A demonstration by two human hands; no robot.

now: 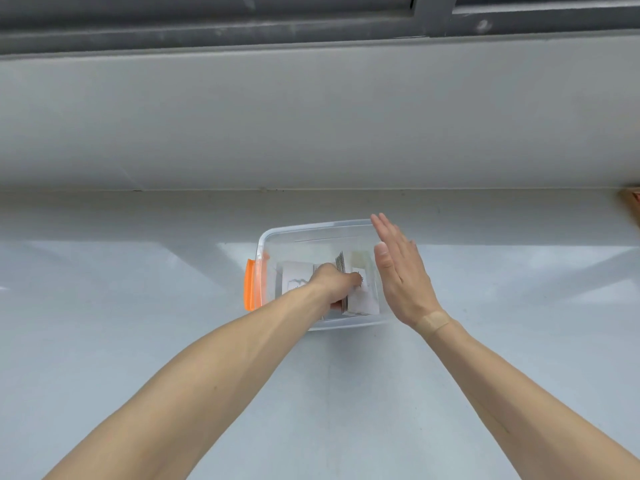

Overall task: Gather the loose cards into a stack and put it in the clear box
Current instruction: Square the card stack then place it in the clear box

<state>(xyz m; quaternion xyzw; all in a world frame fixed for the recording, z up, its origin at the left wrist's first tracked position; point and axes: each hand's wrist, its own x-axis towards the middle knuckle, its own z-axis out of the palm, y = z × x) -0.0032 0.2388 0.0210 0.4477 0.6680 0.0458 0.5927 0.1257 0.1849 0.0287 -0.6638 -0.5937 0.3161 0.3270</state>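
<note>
A clear plastic box (277, 237) with an orange clip (250, 289) on its left side stands on the pale surface. My left hand (334, 284) reaches down inside it and is closed around a stack of white cards (360, 299), held on edge near the box's right half. Another white card (294, 278) lies flat on the box floor to the left of the hand. My right hand (401, 271) hovers flat over the box's right rim, fingers straight and together, holding nothing. A plaster sits on its wrist.
The box stands on a pale grey surface (138, 341) below a grey window sill and dark frame (311, 98). A brown object (632, 206) pokes in at the right edge.
</note>
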